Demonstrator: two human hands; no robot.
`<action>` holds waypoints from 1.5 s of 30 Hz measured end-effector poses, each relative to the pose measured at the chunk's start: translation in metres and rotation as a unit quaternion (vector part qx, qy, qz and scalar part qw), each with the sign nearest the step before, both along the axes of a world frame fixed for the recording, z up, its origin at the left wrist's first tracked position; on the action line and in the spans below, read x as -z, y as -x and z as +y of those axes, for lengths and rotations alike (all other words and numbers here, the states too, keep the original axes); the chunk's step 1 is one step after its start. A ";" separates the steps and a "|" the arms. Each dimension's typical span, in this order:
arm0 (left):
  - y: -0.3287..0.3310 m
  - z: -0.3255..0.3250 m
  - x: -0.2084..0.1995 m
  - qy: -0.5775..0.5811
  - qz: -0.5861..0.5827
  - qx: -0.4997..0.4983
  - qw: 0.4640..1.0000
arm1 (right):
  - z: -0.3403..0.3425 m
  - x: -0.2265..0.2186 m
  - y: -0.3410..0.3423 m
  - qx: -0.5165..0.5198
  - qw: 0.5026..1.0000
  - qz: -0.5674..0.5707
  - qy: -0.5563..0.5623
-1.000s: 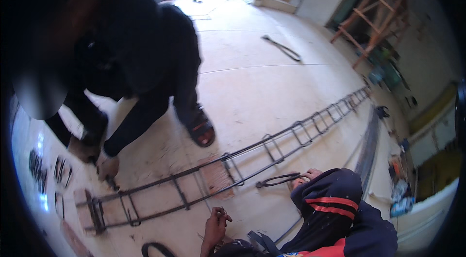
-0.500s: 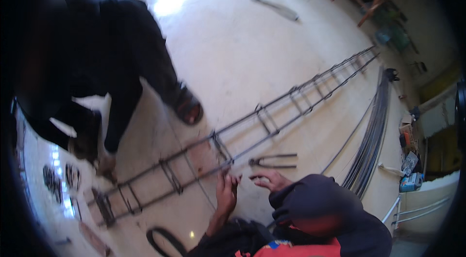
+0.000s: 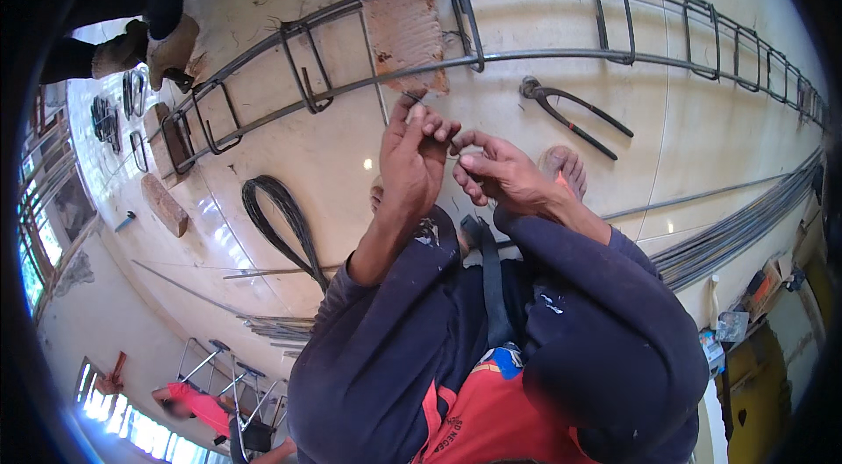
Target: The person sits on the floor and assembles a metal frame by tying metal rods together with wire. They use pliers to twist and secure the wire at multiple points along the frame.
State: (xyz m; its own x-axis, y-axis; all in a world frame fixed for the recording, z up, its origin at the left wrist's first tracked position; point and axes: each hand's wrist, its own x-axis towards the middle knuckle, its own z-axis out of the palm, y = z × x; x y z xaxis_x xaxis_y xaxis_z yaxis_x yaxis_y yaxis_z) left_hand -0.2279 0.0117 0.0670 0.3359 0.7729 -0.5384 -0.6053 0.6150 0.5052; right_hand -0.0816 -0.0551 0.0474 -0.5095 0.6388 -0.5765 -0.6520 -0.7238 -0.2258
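Note:
My left hand (image 3: pixel 414 153) is closed, with what looks like short dark tie wire (image 3: pixel 415 97) poking out at its fingertips. Close beside it, my right hand (image 3: pixel 502 167) has its thumb and fingers pinched together. Anything between those fingers is too small to make out. Both hands are above my knees, just on the near side of a long rebar cage (image 3: pixel 535 54) of bars and square stirrups. Pincers (image 3: pixel 574 113) with their handles apart lie on the floor past my right hand. A coil of dark wire (image 3: pixel 282 223) rests to the left.
A rough brown slab (image 3: pixel 403 30) lies under the cage. At its left end are a co-worker's gloved hands (image 3: pixel 167 47), loose stirrups (image 3: pixel 105 122) and a brick-like block (image 3: pixel 165 205). Long rods (image 3: pixel 745 227) are bundled at right. Another person (image 3: pixel 206 407) is at lower left.
My view has swung down and to the left, so the cage sits higher and the co-worker shows less. My two hands have come closer together. The pincers lie still on the floor.

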 end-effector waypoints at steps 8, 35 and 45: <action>-0.013 0.021 -0.013 -0.062 0.123 0.072 0.988 | 0.016 -0.011 -0.014 -0.063 0.807 -0.458 -0.368; -0.075 0.058 0.025 -0.332 0.577 0.163 0.728 | 0.075 0.069 -0.015 0.225 0.972 0.011 0.068; -0.079 0.057 0.015 -0.317 0.581 0.206 0.721 | 0.075 0.085 -0.025 0.224 0.971 0.081 0.033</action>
State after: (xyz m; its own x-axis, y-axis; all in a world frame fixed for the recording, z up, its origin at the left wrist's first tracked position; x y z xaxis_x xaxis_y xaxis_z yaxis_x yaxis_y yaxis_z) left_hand -0.1484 0.0689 0.0525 0.2136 0.9508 -0.2245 0.6214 0.0451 0.7822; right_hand -0.0562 0.0197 -0.0373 -0.2761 0.7821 -0.5586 -0.9280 -0.3682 -0.0569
